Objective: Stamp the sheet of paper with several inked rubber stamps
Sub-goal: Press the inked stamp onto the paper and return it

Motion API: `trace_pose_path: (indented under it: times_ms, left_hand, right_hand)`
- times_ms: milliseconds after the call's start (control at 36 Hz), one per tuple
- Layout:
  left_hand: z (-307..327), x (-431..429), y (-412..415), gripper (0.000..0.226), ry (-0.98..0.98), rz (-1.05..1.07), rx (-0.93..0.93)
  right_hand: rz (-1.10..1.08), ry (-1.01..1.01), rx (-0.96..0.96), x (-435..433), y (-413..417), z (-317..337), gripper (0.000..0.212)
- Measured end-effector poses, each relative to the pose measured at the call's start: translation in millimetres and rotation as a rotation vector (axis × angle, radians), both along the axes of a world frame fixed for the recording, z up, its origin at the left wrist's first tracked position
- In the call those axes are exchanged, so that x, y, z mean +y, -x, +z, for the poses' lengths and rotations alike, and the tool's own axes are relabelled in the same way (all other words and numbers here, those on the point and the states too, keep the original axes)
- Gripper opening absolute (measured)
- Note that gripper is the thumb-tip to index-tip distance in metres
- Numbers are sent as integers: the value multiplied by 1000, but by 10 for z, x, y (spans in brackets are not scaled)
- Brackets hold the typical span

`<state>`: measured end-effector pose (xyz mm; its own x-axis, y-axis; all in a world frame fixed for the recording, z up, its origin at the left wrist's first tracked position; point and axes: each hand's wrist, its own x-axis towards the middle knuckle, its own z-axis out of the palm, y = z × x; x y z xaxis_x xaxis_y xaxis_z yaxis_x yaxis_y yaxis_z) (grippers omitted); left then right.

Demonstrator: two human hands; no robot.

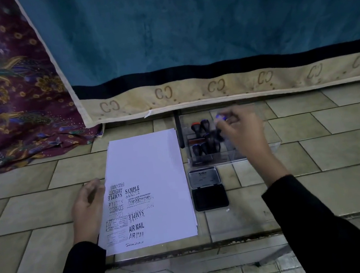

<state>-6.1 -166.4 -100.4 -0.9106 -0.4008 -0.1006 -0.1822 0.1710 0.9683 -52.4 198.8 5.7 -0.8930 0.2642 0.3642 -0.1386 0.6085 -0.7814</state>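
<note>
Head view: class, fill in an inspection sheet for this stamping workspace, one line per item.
Surface: tiled floor, pale, dim light.
Job's things: paper stack, top sheet stamped on its near half; open ink pad right of it; clear box of black-handled stamps beyond the pad.
Clutter: nothing seen.
Hands: left hand rests on the paper's left edge; right hand over the box, pinching a small blurred item.
Cables: nothing seen.
Surroundings: teal cloth with beige border; floral fabric.

L hand [88,207] flat, fingers loose; R hand [241,127] reaching fwd, fingers pinched.
</note>
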Motion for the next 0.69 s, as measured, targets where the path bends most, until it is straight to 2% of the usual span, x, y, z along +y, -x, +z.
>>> trace_pose_path:
  times_ms: [83,194,222,333,444,556,694]
  left_hand:
    - [80,77,27,19,127,-12,-2]
    - [226,369,7,30,519,-111,109]
    - [265,479,-15,33,567,-163,139]
    - [359,965,-174,44,615,-457,200]
    - [257,1298,-291,71,729,-617,250]
    - [91,1442,-349,89,793,-661,260]
    - [-13,1507,-370,92,791,-633,272]
  right_hand:
    - [177,113,-42,-157,-338,-135,17]
    - [329,92,-83,-265,-612,-339,16]
    - [355,93,-90,-278,-650,-376,16]
    - [441,42,-103,-275,-745,-470,18]
    - [480,-57,-78,-242,-796,-483,20]
    - [508,-104,-43,-244,-848,-474,21]
    - [518,-118,-27,-270,-889,-498,21]
